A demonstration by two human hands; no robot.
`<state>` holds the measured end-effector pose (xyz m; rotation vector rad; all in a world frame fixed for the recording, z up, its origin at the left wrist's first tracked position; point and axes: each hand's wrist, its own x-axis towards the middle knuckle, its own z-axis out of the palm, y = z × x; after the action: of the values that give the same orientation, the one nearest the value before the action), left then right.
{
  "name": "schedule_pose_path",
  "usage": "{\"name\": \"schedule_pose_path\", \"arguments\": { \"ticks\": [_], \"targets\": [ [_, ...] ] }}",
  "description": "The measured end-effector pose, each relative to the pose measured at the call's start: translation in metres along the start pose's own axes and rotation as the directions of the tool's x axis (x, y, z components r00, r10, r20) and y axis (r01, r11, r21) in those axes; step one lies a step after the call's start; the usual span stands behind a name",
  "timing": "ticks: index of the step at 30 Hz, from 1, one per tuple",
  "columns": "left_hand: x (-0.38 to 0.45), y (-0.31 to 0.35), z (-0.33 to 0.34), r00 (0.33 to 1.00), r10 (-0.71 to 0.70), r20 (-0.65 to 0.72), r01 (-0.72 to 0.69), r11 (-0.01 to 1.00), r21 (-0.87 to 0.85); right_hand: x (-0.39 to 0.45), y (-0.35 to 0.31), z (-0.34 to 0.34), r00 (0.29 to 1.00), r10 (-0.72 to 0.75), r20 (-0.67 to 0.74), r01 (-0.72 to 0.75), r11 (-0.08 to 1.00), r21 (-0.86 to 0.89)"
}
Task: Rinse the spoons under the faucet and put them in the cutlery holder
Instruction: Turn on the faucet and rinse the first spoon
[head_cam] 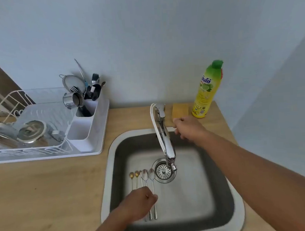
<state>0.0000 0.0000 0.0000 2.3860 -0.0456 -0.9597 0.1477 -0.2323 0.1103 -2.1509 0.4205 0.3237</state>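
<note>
The left hand's grip (139, 203) is curled down over the handles of the spoons (145, 180), fingers bent round them; whether it lifts or only covers them cannot be told. The spoons lie side by side on the floor of the steel sink (240, 215), bowls pointing away, two small gold ones on the left and larger silver ones next to the drain strainer (163, 171). The right hand (189, 129) reaches farther in, fingers loosely bent beside the faucet (164, 136), holding nothing. Behind it, on the pale wood surface (51, 193), stand a yellow sponge (180, 110) and a yellow dish soap bottle (207, 92) with a green cap; its label lettering is too blurred to read. To the left, the white cutlery holder (84, 126) sits on the dish rack (34, 151). A plain grey wall (152, 35) rises behind.
</note>
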Motion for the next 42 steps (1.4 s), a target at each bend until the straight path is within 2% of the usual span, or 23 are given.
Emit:
{"name": "schedule_pose_path", "arguments": {
  "ticks": [3,9,23,29,34,42],
  "targets": [
    [0.018,-0.004,0.008,0.998,-0.058,-0.003,0.058,0.998,0.038,0.021,-0.016,0.008,1.000,0.009,-0.011,-0.009,1.000,-0.014],
    [0.045,-0.002,0.026,0.991,-0.123,-0.058,0.129,0.986,0.107,0.039,-0.033,0.021,0.995,0.066,0.076,-0.072,0.994,0.086],
    [0.091,-0.001,0.054,0.945,-0.263,-0.194,0.297,0.939,0.175,0.047,-0.040,0.034,0.997,0.073,0.030,-0.077,0.983,0.165],
    [0.097,-0.002,0.056,0.914,-0.333,-0.231,0.360,0.929,0.088,0.050,-0.044,0.034,0.991,0.124,0.051,-0.133,0.959,0.251],
    [0.097,0.001,0.059,0.910,-0.335,-0.244,0.350,0.936,0.022,0.050,-0.049,0.030,0.987,0.151,0.059,-0.162,0.941,0.296],
    [0.095,0.002,0.062,0.939,-0.285,-0.191,0.297,0.954,0.035,0.046,-0.051,0.025,0.983,0.161,0.090,-0.182,0.931,0.318]
  ]
}}
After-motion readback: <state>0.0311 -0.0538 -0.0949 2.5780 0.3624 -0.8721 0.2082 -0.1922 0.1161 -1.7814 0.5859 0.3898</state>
